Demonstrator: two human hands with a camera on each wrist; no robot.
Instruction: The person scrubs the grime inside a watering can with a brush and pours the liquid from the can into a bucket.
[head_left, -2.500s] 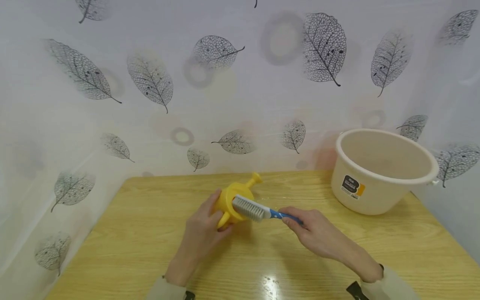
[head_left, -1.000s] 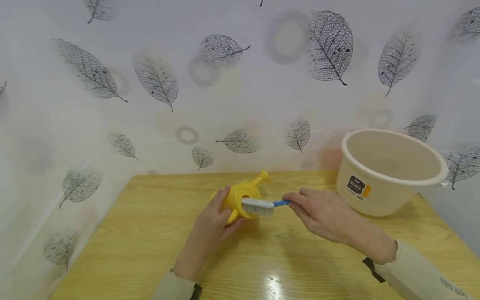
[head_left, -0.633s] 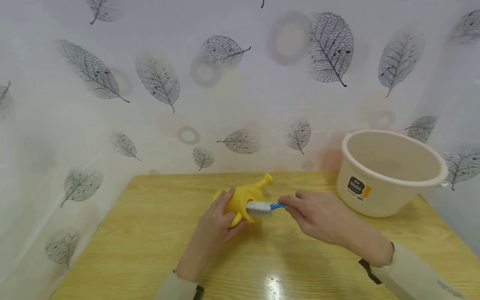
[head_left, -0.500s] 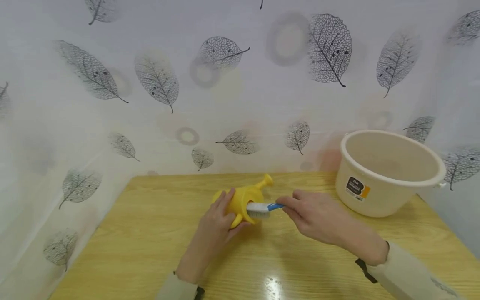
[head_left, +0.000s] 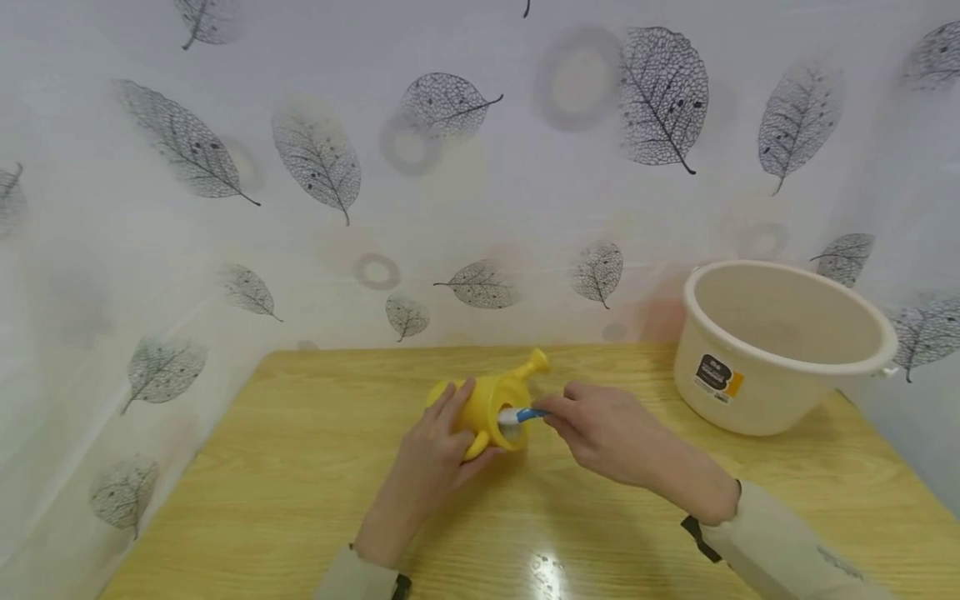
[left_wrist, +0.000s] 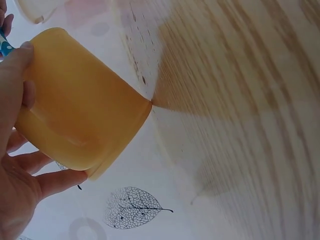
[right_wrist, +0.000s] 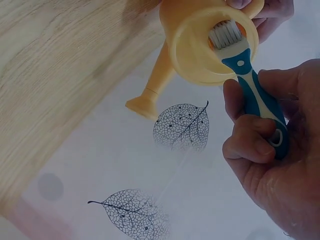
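A yellow watering can [head_left: 480, 406] lies tipped on its side over the table, its mouth turned to the right and its spout pointing up to the back right. My left hand [head_left: 431, 450] grips the can's body from the left, thumb near the handle. In my right hand [head_left: 611, 437] is the blue and white handle of a scrub brush [head_left: 528, 413]. The brush head is inside the can's mouth, most of its bristles hidden there. Some white bristles [right_wrist: 226, 35] show within the rim in the right wrist view. The left wrist view has the can's base [left_wrist: 122, 137] close to the wood.
A large cream bucket [head_left: 787, 379] with a dark label stands at the back right of the wooden table [head_left: 300, 483]. Water drops [head_left: 546, 575] shine near the front edge. Leaf-patterned sheeting [head_left: 480, 208] rises behind the table and along its sides.
The right hand has moved left, carrying the brush head from the can's opening deeper inside. The left hand has shifted slightly right with the can, whose mouth has turned more to the right.
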